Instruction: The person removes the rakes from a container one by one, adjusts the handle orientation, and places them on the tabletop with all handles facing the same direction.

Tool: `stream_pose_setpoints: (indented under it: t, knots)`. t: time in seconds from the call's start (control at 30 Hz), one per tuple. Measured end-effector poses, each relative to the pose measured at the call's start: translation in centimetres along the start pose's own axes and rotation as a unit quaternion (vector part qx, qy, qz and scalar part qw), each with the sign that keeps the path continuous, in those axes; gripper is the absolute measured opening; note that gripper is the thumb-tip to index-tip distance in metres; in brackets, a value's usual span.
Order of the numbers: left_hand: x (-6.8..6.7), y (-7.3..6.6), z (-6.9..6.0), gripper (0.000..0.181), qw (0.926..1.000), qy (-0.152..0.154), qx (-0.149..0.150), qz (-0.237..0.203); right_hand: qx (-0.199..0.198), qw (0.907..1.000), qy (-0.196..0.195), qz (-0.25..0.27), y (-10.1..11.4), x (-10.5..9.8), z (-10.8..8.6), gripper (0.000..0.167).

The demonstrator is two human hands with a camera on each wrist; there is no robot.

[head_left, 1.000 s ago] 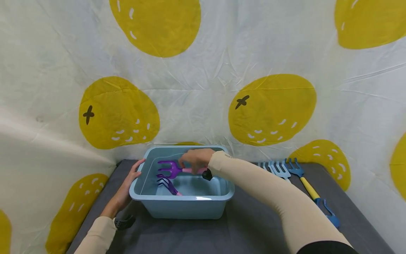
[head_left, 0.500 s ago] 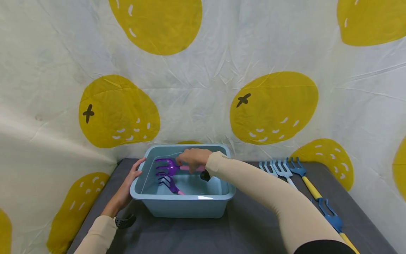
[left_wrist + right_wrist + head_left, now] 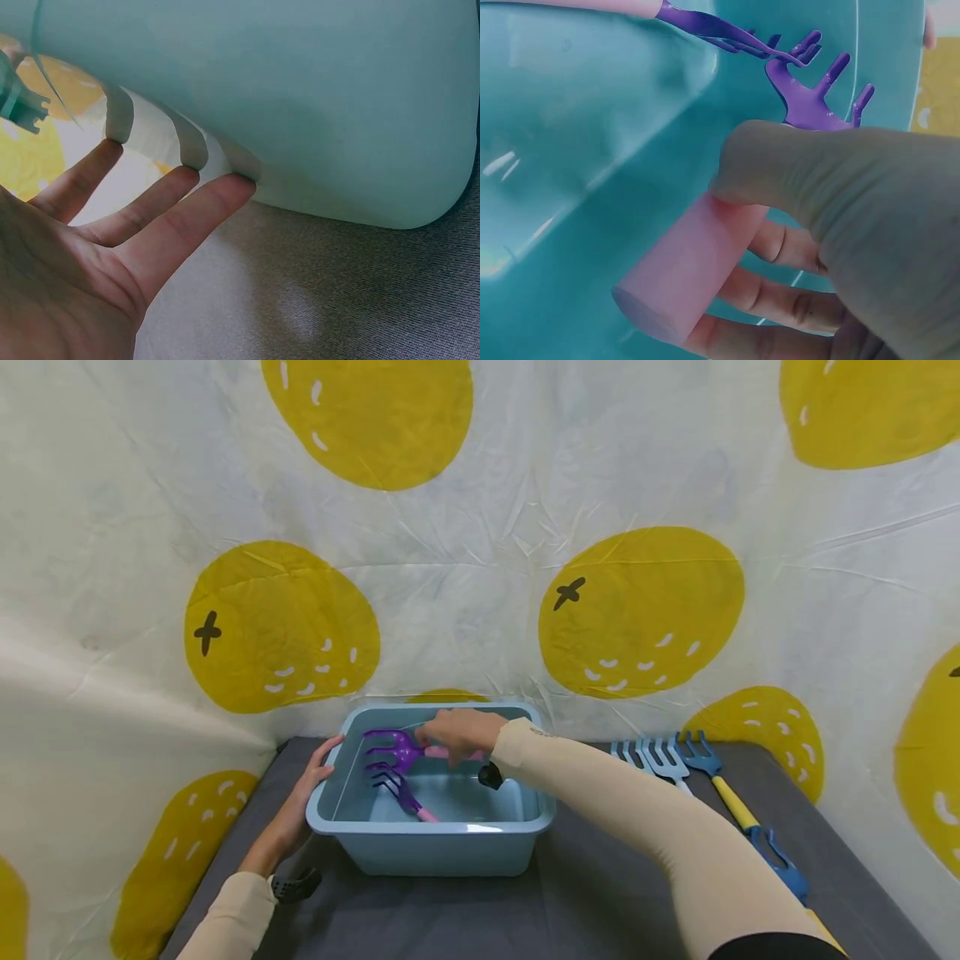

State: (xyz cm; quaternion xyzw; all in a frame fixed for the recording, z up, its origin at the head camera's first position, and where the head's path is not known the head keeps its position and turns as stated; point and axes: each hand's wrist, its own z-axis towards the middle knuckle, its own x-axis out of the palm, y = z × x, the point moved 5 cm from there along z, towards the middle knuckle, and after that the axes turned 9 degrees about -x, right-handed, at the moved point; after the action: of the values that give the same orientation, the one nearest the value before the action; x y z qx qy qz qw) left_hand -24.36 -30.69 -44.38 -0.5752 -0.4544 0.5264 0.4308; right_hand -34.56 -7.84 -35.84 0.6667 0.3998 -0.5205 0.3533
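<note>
A light blue plastic tub [image 3: 435,852] stands on the dark cloth. My right hand [image 3: 463,733] reaches into it and grips the pink handle of a purple garden fork [image 3: 393,752]. In the right wrist view, thumb and fingers wrap that handle [image 3: 694,262], whose butt end sticks out. A second purple fork [image 3: 397,789] with a pink handle leans inside the tub, tines close to the gripped fork's; I cannot tell whether they touch. My left hand [image 3: 300,793] is at the tub's left side. In the left wrist view its fairly straight fingers [image 3: 187,217] touch the tub wall with their tips.
Right of the tub lie light blue forks [image 3: 663,760], a blue fork with a yellow handle [image 3: 731,797] and another blue tool [image 3: 783,868], partly behind the right sleeve. A white curtain [image 3: 465,618] with yellow fruit prints hangs behind the grey-covered table [image 3: 420,918].
The gripped fork has shifted slightly left and toward the back inside the tub, my right hand moving a little with it. My left hand stays at the tub's side.
</note>
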Motion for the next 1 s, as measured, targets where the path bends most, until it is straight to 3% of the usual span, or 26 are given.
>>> stream_pose_setpoints:
  t: [0.47, 0.57, 0.77, 0.9, 1.0]
  knots:
    - [-0.5, 0.1, -0.1, 0.059, 0.9999, 0.007, 0.006, -0.006, -0.013, 0.9998, 0.004, 0.016, 0.5, 1.1, -0.4, 0.049]
    - [-0.5, 0.2, -0.1, 0.059, 0.9999, 0.009, 0.003, -0.008, -0.023, 0.9997, -0.005, -0.001, 0.5, 1.2, 0.0, 0.045]
    - [-0.3, 0.2, -0.2, 0.059, 0.9999, 0.012, 0.004, -0.009, -0.040, 0.9955, -0.031, -0.080, 0.9, 1.2, 0.3, 0.020]
    - [-0.2, 0.2, -0.3, 0.059, 0.9999, 0.014, 0.002, -0.009, -0.036, 0.9908, -0.051, -0.119, 1.0, 1.0, 0.3, 0.024]
    - [-0.2, 0.1, -0.3, 0.059, 0.9999, 0.013, 0.004, -0.007, -0.037, 0.9914, -0.061, -0.110, 1.0, 0.6, 0.3, 0.029]
